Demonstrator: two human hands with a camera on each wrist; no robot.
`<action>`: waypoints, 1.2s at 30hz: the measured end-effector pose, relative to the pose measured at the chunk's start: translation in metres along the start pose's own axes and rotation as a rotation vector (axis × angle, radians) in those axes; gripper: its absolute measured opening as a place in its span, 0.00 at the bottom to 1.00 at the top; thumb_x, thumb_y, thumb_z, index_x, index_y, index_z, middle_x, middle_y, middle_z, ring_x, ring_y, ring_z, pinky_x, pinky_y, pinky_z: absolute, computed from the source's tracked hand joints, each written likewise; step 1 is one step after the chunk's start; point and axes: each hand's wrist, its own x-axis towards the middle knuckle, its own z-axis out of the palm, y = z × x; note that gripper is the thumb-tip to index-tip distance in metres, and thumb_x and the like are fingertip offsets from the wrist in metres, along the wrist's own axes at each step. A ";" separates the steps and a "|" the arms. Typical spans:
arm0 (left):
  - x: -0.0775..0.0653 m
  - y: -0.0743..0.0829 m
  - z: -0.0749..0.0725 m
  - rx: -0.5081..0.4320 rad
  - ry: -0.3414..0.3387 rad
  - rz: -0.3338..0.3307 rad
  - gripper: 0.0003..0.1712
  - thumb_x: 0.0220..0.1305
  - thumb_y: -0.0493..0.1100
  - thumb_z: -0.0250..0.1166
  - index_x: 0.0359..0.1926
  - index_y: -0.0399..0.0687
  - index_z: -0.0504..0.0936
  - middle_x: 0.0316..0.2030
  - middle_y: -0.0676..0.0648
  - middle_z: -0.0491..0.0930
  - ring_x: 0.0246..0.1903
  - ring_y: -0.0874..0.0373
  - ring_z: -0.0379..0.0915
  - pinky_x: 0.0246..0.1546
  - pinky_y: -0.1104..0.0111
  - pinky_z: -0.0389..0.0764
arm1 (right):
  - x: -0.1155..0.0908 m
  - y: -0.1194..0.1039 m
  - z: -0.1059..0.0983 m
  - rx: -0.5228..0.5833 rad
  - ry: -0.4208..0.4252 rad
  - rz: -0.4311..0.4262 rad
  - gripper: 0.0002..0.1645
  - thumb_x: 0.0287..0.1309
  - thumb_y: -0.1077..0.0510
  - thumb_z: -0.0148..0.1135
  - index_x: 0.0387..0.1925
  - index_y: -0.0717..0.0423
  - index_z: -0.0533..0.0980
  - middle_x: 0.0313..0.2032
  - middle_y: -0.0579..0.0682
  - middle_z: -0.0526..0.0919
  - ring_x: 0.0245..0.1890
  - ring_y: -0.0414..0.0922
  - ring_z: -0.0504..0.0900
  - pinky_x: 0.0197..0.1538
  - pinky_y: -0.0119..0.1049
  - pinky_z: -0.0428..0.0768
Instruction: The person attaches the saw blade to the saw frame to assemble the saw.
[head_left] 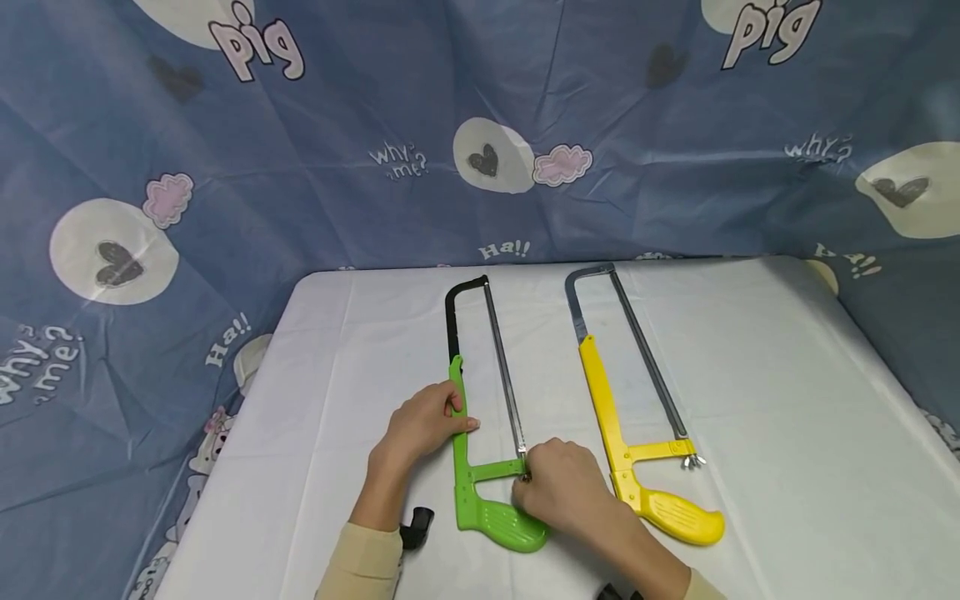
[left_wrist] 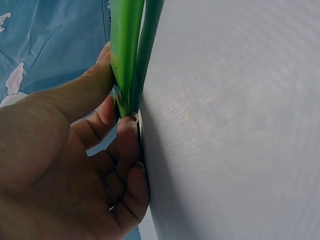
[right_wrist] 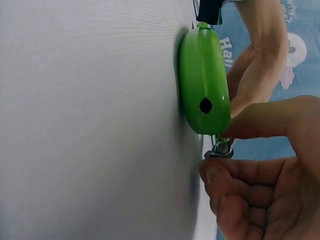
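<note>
A green-handled hacksaw (head_left: 467, 500) lies on the white table, its black front bow pointing away from me. My left hand (head_left: 423, 421) holds the green frame between thumb and fingers, as the left wrist view also shows. At the near end of the blade (head_left: 504, 367), my right hand (head_left: 566, 483) has thumb and fingertips at a small metal wing nut (right_wrist: 222, 148), pinching it. That nut is mostly covered in the head view. The green handle (right_wrist: 205, 75) shows a dark hole in its end.
To the right lies a yellow-handled hacksaw (head_left: 600, 392), its wing nut (head_left: 693, 461) at the near blade end. Both saws rest on a white-covered table (head_left: 795, 400). A patterned blue cloth (head_left: 360, 100) hangs behind. A black device (head_left: 417, 527) sits at my left wrist.
</note>
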 end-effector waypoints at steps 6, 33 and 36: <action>0.001 -0.001 0.001 0.003 -0.004 -0.004 0.18 0.54 0.55 0.75 0.33 0.53 0.77 0.25 0.52 0.71 0.25 0.59 0.66 0.27 0.66 0.64 | 0.001 0.007 0.003 0.204 -0.058 0.114 0.20 0.41 0.55 0.62 0.06 0.44 0.61 0.07 0.35 0.54 0.12 0.36 0.53 0.16 0.32 0.53; 0.001 -0.001 0.003 0.003 0.013 0.013 0.18 0.55 0.55 0.75 0.33 0.51 0.77 0.24 0.52 0.72 0.24 0.59 0.66 0.25 0.67 0.65 | 0.006 0.038 0.003 1.050 -0.382 0.124 0.12 0.58 0.64 0.61 0.24 0.71 0.77 0.21 0.51 0.82 0.20 0.41 0.79 0.29 0.35 0.83; 0.002 0.000 0.002 0.020 0.023 0.012 0.18 0.55 0.55 0.75 0.33 0.51 0.77 0.23 0.52 0.72 0.23 0.59 0.67 0.24 0.67 0.65 | 0.007 0.040 0.004 1.114 -0.403 0.130 0.12 0.58 0.63 0.59 0.29 0.73 0.78 0.22 0.51 0.83 0.20 0.39 0.80 0.29 0.34 0.83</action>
